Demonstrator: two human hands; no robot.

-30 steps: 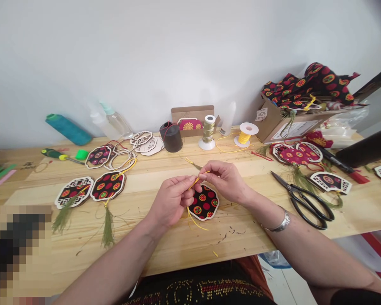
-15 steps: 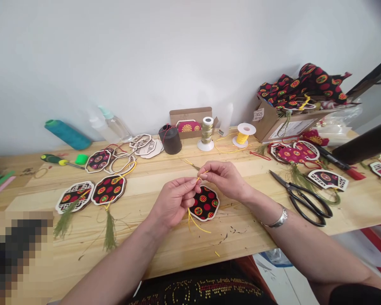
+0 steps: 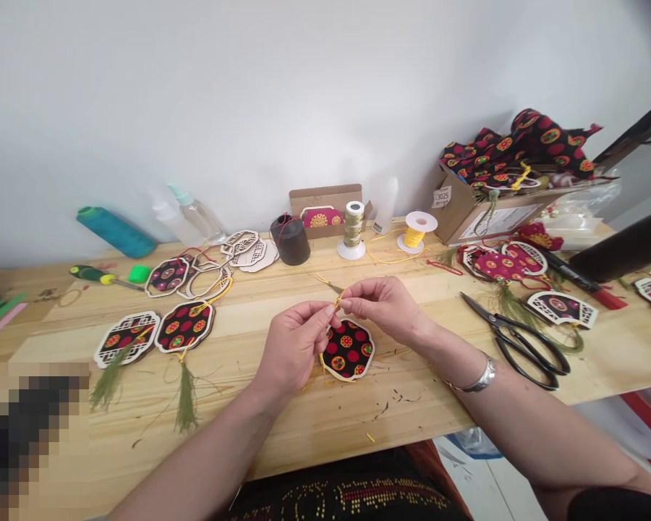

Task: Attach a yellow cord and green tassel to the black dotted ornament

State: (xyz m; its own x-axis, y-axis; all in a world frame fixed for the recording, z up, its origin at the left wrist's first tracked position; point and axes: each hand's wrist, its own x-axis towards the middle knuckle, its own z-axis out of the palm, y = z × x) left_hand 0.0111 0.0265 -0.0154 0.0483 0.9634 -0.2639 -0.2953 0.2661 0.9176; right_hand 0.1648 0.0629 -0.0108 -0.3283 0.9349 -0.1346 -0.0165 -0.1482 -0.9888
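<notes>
A small fan-shaped ornament [image 3: 350, 350] of black cloth with red and yellow dots lies on the wooden table [image 3: 315, 412] in front of me. A yellow cord [image 3: 337, 300] runs from it up between my fingers. My left hand [image 3: 296, 347] pinches the cord just left of the ornament. Close beside it, my right hand [image 3: 386, 307] pinches the same cord at its upper end, fingertips nearly touching the left hand's. A silver bracelet [image 3: 480, 378] sits on my right wrist.
Finished ornaments with green tassels [image 3: 157, 329] lie to the left; more ornaments [image 3: 521, 268] lie to the right. Black scissors [image 3: 521, 340] rest at right. Cord spools [image 3: 419, 230], a black spool [image 3: 291, 239], a teal spool [image 3: 113, 230] and a cardboard box of cloth [image 3: 499, 195] line the back.
My two hands have drawn closer together, and the cord's loose yellow tails below the ornament have shortened and pulled in.
</notes>
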